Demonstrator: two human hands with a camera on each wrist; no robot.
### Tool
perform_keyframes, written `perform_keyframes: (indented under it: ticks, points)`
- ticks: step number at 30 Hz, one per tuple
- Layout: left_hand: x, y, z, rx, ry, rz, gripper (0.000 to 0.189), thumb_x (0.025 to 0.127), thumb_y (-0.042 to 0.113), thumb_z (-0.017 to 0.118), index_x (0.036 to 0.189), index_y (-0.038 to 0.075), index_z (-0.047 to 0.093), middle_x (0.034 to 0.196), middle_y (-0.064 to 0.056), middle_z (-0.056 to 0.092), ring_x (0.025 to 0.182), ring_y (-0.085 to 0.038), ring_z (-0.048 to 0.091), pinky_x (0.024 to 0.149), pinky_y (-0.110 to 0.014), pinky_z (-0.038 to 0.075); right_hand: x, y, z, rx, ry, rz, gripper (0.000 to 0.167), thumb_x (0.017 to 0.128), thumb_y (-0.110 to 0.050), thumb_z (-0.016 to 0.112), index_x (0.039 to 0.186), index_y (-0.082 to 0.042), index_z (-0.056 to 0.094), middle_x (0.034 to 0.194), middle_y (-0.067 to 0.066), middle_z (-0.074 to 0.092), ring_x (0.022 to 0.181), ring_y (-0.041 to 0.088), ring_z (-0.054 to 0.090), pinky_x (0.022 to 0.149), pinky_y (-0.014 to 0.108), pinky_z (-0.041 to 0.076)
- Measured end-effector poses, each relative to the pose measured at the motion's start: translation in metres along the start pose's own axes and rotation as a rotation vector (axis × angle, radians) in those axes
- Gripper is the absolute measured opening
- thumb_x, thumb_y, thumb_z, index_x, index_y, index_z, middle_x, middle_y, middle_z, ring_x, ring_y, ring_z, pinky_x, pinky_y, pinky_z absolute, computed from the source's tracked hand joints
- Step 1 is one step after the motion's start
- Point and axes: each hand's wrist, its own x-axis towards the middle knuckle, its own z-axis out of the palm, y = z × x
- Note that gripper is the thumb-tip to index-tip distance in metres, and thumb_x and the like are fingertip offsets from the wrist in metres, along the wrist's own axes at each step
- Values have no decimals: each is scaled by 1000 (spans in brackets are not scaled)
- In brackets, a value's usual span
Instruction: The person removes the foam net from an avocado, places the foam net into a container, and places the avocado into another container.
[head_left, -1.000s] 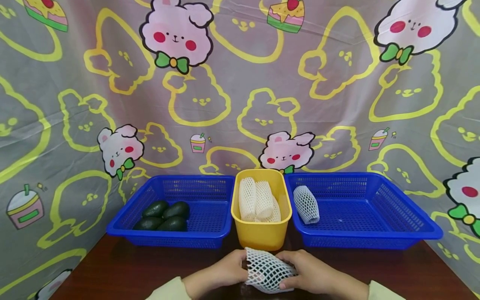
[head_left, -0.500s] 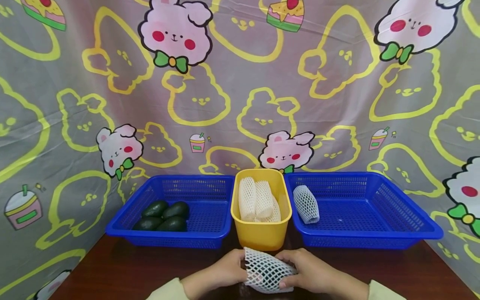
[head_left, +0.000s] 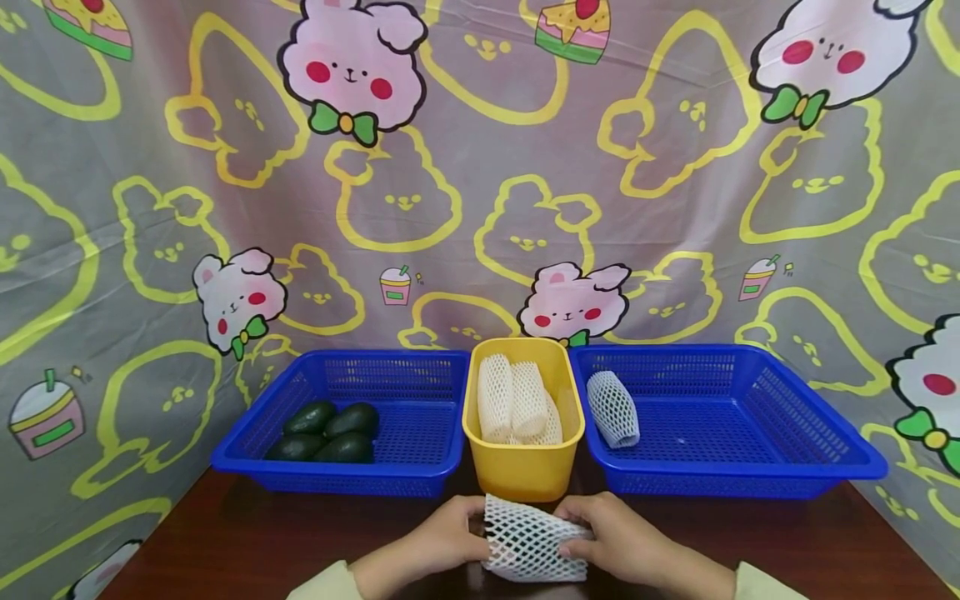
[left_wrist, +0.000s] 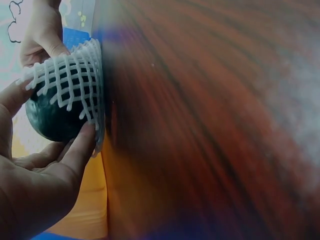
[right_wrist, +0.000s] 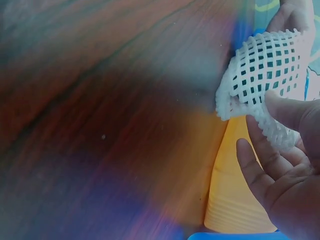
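An avocado [left_wrist: 47, 120] sits inside a white foam net sleeve [head_left: 528, 542] just above the table front, with one dark end bare in the left wrist view. At that open end, my left hand [head_left: 442, 537] grips the sleeve's rim, fingertips against the net beside the fruit. My right hand [head_left: 622, 537] pinches the other end of the sleeve between thumb and fingers; there the net [right_wrist: 270, 60] hangs past the fruit. Through the mesh the avocado shows dark green. Parts of the fingers behind the sleeve are hidden.
A left blue basket [head_left: 408, 479] holds several avocados [head_left: 348, 446]. Between the baskets, a yellow bin [head_left: 525, 471] contains several foam net sleeves [head_left: 495, 400]. One net-wrapped piece [head_left: 613, 408] lies at the left of the right blue basket [head_left: 720, 483]. A patterned cloth [head_left: 465, 167] hangs behind.
My left hand has shifted slightly left and up along with the sleeve's rim. My right hand has moved a little, its end of the net now looking straighter. Baskets and bin stay put.
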Motion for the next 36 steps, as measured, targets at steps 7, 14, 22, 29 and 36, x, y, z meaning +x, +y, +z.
perform_keyframes:
  ticks: [7, 14, 22, 29, 36]
  points:
    - [-7, 3, -10, 97, 45, -16, 44, 70, 2, 74, 112, -7, 62, 101, -6, 67, 90, -18, 63, 77, -22, 49, 2, -1, -3, -56, 4, 8, 14, 82, -12, 77, 90, -18, 66, 77, -19, 59, 69, -3, 54, 60, 21, 47]
    - [-13, 4, -20, 78, 78, -46, 47, 73, 7, 78, 114, -7, 61, 103, -8, 66, 93, -19, 64, 77, -25, 51, 2, 0, -9, -65, 18, 14, 13, 83, -16, 77, 90, -17, 66, 77, -17, 59, 69, -2, 53, 59, 22, 47]
    - [-18, 2, -28, 87, 81, -47, 41, 75, 10, 78, 111, -4, 63, 100, -5, 67, 89, -16, 65, 75, -23, 51, -1, 4, -14, -73, 9, 23, 14, 82, -15, 76, 92, -18, 67, 78, -17, 60, 69, -2, 54, 59, 23, 47]
    - [-21, 0, -31, 109, 83, -62, 43, 74, 9, 78, 111, -5, 63, 98, -5, 66, 88, -16, 65, 74, -24, 51, -4, 6, -18, -79, 7, 24, 15, 82, -14, 76, 92, -18, 67, 79, -17, 61, 70, -2, 55, 60, 23, 48]
    - [-22, 0, -31, 108, 76, -66, 45, 74, 8, 77, 113, -6, 61, 97, -5, 65, 88, -17, 64, 73, -23, 51, -4, 4, -20, -110, -30, 16, 21, 80, -19, 78, 98, -17, 67, 84, -17, 62, 75, -1, 56, 64, 24, 49]
